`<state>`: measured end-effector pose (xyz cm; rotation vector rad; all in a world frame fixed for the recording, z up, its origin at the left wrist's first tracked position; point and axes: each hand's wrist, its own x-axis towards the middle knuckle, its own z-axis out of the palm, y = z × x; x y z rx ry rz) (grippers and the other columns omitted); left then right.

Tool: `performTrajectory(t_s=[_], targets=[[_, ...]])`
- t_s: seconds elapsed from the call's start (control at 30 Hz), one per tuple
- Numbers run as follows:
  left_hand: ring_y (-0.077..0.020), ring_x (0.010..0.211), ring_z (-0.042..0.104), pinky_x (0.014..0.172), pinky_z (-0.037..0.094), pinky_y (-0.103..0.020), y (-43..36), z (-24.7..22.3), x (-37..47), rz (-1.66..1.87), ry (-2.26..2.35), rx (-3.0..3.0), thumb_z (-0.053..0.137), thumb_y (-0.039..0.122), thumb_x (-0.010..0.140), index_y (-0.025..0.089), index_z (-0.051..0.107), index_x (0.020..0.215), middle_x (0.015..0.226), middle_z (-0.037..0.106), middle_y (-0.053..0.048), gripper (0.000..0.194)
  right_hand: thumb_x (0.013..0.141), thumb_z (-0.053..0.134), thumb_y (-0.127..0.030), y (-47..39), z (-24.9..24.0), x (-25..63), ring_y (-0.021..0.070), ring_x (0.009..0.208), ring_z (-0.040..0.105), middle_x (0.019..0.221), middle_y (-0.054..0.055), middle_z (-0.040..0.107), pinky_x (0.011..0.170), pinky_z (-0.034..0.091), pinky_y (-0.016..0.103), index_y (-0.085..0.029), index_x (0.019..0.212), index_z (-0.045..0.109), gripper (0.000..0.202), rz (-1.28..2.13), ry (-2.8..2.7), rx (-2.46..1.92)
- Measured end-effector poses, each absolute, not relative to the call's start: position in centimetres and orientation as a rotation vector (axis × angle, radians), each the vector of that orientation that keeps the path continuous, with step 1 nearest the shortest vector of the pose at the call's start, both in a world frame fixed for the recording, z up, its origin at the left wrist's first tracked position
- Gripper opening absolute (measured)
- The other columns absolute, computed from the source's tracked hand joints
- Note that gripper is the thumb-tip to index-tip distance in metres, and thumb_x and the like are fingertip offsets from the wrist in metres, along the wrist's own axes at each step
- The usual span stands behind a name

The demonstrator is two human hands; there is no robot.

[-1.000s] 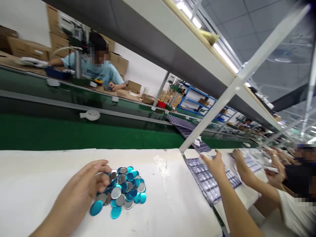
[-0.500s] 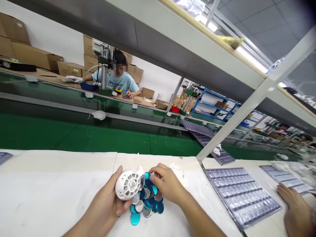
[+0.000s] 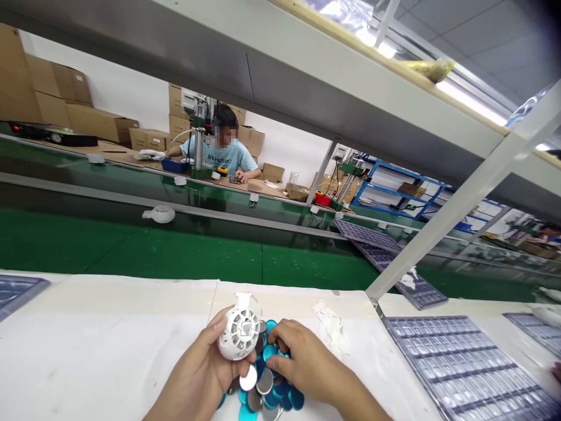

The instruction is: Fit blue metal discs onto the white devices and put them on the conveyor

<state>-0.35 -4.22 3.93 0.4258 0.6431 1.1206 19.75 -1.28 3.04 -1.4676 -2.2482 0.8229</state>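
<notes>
White plastic housing is sitting pinched in my left hand; my right is curling over blue discs, grip unclear.

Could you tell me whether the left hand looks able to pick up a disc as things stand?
Probably not without freeing its grip: the left hand is holding the white round part, though the discs lie right beside it.

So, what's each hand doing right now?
Left hand: closed around a round white vented part.
Right hand: fingers curled at the shiny discs; whether gripping one, can't tell.
</notes>
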Motion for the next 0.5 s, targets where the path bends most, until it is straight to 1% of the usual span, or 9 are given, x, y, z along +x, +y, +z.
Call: performTrajectory(t_s=[0.03,0.1,0.17,0.23,0.3,0.4,0.5], targets=[[-0.0178,0.066,0.061,0.065,0.049,-0.032,-4.2,3.8,-0.4,1.122,0.656,0.428,0.058,0.043,0.092,0.019,0.061,0.114,0.088,0.069,-0.006,0.032,0.075,0.069,-0.015,-1.3,3.0,19.8,0.0198,0.079,0.055,0.084,0.0,0.06,0.068,0.039,0.027,-0.023,0.083,0.059,0.015,0.82,-2.247,-1.472],[-0.0189,0.068,0.061,0.067,0.049,-0.033,-4.2,3.8,-0.4,1.115,0.686,0.46,0.058,0.046,0.092,0.019,0.06,0.115,0.084,0.069,-0.006,0.035,0.076,0.067,-0.014,-1.3,3.1,20.0,0.0179,0.073,0.056,0.078,-0.001,0.06,0.063,0.038,0.025,-0.022,0.076,0.055,0.014,0.886,-2.213,-1.457],[-0.0193,0.068,0.06,0.068,0.049,-0.032,-4.4,3.9,-0.4,1.117,0.715,0.503,0.057,0.05,0.092,0.02,0.059,0.117,0.08,0.068,-0.006,0.039,0.079,0.064,-0.015,-1.3,3.4,20.3,0.0148,0.063,0.054,0.068,-0.003,0.059,0.057,0.037,0.023,-0.022,0.076,0.053,0.014,1.086,-2.122,-1.391],[-0.0188,0.069,0.059,0.067,0.048,-0.031,-4.7,4.3,-0.2,1.129,0.741,0.534,0.057,0.051,0.091,0.022,0.058,0.122,0.081,0.068,-0.005,0.042,0.085,0.062,-0.021,-1.7,3.9,20.6,0.0121,0.054,0.051,0.06,-0.006,0.055,0.053,0.037,0.022,-0.022,0.08,0.053,0.011,1.323,-1.958,-1.242],[-0.0178,0.068,0.058,0.067,0.047,-0.03,-5.0,4.7,0.2,1.144,0.761,0.557,0.059,0.051,0.09,0.024,0.054,0.128,0.082,0.068,-0.003,0.046,0.089,0.064,-0.033,-2.5,4.4,20.5,0.0106,0.051,0.048,0.058,-0.006,0.054,0.051,0.037,0.021,-0.021,0.086,0.054,0.015,1.455,-1.752,-1.079],[-0.0174,0.066,0.058,0.066,0.047,-0.03,-5.4,5.0,0.7,1.14,0.792,0.565,0.064,0.052,0.087,0.029,0.049,0.136,0.079,0.067,0.0,0.056,0.09,0.065,-0.045,-4.0,4.7,19.6,0.01,0.05,0.048,0.06,-0.004,0.059,0.05,0.037,0.021,-0.02,0.091,0.056,0.026,1.455,-1.537,-0.974],[-0.022,0.066,0.063,0.063,0.048,-0.034,-5.7,4.9,1.1,1.095,0.815,0.582,0.066,0.056,0.084,0.034,0.036,0.145,0.081,0.068,-0.001,0.072,0.09,0.065,-0.047,-5.2,4.3,18.3,0.0107,0.05,0.052,0.062,-0.001,0.064,0.05,0.04,0.022,-0.02,0.09,0.058,0.027,1.36,-1.502,-1.003]])
